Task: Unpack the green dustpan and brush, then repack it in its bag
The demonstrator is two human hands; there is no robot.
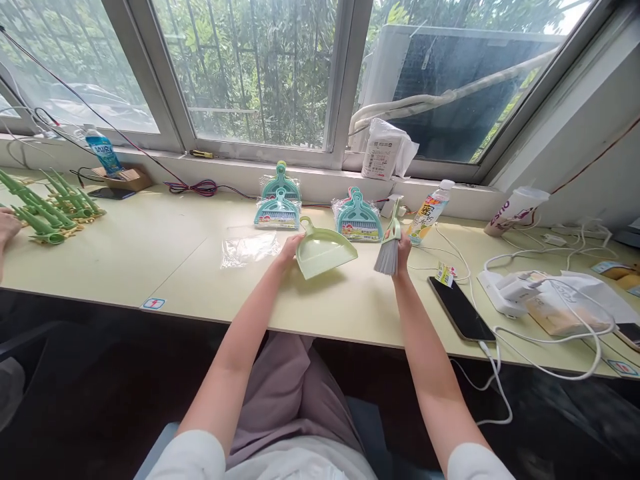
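The left hand is closed on the side of a pale green plastic dustpan, near its looped handle, and this dustpan is in front of the person, over the pale yellow-green flat table. From this high angle I cannot tell surely whether the lower edge of the dustpan touches the table or is a little above it. To the right of the dustpan and apart from it, the right hand is folded around a small pale green brush with grey bristles; the handle of the brush points upward and the bristles hang downward. Just left of the dustpan lies a crumpled clear plastic wrapper. Behind the dustpan, on its left, stand teal dustpan-and-brush sets in clear film, one in front of another; behind it on the right stands a similar group of teal packed sets. Farther right of the dustpan, beyond the brush, is a tilted plastic bottle with a colourful label and white cap. Nearer to the table edge, also right of the dustpan, lies a black flat smartphone, with a small yellow-green printed tag at its upper end. Well left of the dustpan are green spiky plastic pieces, and beside them another person's hand shows partly.
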